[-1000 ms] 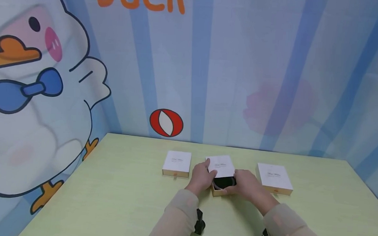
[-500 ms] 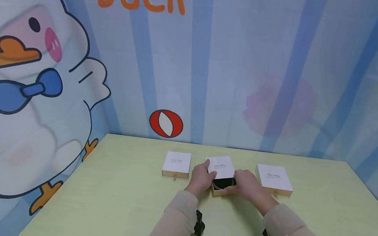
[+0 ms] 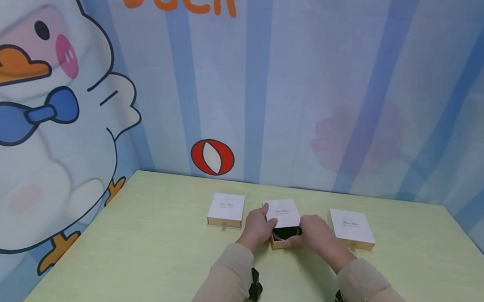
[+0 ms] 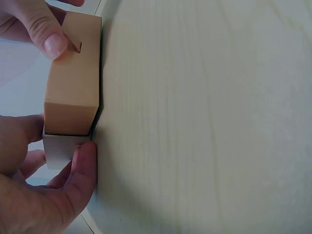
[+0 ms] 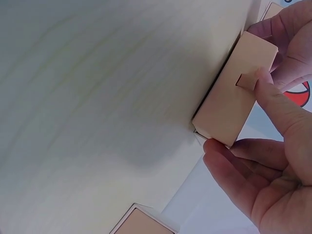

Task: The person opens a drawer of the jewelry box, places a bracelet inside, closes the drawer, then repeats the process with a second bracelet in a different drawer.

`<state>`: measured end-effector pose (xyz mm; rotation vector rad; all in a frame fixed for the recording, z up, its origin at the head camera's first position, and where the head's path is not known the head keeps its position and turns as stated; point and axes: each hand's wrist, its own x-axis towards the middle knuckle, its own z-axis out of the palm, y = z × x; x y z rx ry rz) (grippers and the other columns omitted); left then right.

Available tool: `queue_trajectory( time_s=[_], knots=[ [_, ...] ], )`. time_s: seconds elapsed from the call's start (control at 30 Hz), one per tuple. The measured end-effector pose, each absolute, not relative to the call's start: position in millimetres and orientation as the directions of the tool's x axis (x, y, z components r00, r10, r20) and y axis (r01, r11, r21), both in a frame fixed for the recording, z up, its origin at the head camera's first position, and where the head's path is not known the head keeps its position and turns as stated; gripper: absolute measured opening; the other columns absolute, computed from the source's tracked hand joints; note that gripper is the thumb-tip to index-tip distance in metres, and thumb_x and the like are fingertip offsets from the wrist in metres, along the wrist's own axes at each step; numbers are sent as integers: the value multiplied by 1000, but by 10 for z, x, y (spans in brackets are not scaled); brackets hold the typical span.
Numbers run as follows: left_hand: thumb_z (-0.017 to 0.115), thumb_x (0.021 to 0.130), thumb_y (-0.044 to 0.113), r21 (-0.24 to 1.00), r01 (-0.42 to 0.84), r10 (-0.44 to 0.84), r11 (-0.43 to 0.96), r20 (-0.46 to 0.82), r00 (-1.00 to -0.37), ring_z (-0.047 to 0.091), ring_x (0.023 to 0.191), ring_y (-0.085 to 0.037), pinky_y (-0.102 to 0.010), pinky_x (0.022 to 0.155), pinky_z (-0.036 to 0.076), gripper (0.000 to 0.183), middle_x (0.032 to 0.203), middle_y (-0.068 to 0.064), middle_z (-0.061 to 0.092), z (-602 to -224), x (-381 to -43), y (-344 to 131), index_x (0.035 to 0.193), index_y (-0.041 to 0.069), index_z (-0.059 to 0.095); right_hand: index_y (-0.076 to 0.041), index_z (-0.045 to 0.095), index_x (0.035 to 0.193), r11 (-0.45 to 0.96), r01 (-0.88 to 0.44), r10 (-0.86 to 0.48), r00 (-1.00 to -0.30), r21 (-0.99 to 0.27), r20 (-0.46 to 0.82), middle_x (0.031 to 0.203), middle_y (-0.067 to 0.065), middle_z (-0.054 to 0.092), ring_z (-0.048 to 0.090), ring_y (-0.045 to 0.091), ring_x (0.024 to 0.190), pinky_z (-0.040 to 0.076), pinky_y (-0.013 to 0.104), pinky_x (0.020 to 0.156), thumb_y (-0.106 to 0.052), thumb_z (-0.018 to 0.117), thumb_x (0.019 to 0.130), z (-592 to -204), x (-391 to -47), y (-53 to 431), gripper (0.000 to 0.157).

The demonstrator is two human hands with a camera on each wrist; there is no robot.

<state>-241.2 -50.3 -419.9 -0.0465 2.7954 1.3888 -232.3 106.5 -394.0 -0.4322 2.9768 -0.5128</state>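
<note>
Centre now, on the pale green wooden table (image 3: 138,255): white square cardboard sleeve (image 3: 284,212), with tan rectangular cardboard drawer (image 4: 73,83) out in front and black rounded item (image 3: 286,233) inside that. Left hand (image 3: 257,227) at the sleeve's left, right hand (image 3: 316,234) over on the drawer's right. Further left, white-and-tan square cardboard box (image 3: 226,207); beyond the right hand, second white-and-tan square cardboard box (image 3: 351,224). Behind it all, blue-striped cloth backdrop (image 3: 288,80).

A white box sleeve (image 3: 283,212) with small dark lettering lies slightly askew on the table (image 3: 146,260), gripped by the left hand (image 3: 257,227). Its tan drawer (image 4: 73,87), held by the right hand (image 3: 316,234), stands partly out, something black (image 3: 286,233) showing inside.
</note>
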Motion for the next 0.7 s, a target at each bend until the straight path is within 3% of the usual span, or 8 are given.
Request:
queue_trajectory(
  time_s=[0.7],
  knots=[
    [56,94,19,795,-29,-7,606,-31,-999,39,135,-30,-42,109,36,55,147,-14,41,-4192,-2408,-505,143,2,37,-6,58,68,912,-258,-284,-958,-317,-35,58,3,53,40,14,51,32,25,48,-37,80,73,-3929,-2313,1072,38]
  ],
)
